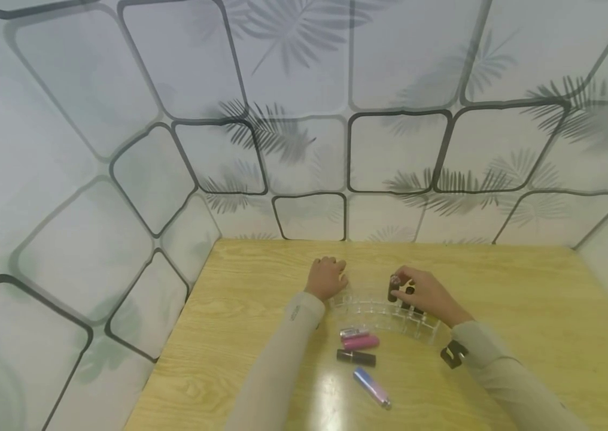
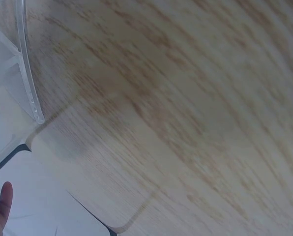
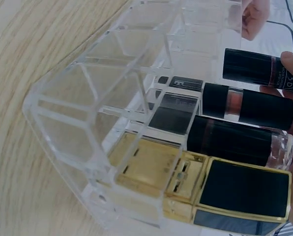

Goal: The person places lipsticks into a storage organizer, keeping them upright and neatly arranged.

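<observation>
**Pinching a black lipstick over a clear, curved organizer**

Held in the right hand, just above the organizer. Probably light, stiff, slippery; best pinched around the upper barrel. At the organizer's left end with the left hand (cannot tell whether gripping). Inside the organizer, a glossy, square gold-trimmed case.

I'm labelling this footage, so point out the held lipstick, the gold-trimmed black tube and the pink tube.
Held lipstick [image 3: 249,68]: right wrist view, side of its black casing.
Gold-trimmed black tube [image 3: 242,188]: right wrist view, its black panel.
Pink tube [image 1: 360,342]: head view, mid-length.
</observation>
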Tool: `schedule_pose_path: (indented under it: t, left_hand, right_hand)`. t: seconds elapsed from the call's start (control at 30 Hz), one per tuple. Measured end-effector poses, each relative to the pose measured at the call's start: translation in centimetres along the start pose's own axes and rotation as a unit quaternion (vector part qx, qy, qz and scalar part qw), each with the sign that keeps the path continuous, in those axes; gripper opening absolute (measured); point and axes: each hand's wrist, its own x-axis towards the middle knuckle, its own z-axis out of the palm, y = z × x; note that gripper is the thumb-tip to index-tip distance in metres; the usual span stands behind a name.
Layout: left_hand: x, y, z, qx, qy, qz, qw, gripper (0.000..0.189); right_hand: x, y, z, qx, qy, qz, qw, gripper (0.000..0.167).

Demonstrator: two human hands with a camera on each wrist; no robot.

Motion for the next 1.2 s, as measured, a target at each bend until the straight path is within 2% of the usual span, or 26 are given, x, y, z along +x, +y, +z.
schedule_pose_path:
  t: [0.67, 1.2]
  left_hand:
    - [-0.24, 0.41, -0.87, -0.003, 0.001, -0.001, 1.0, 0.014]
    - [-0.36, 0.25, -0.85, -0.012, 0.005, 0.008, 0.9999, 0.014]
  right_hand:
    - [-0.43, 0.08, 0.14, -0.036, -0.034, 0.025, 0.9984, 0.02]
    - [-0.21, -0.04, 0.25, -0.102, -0.04, -0.014, 0.9939, 0.021]
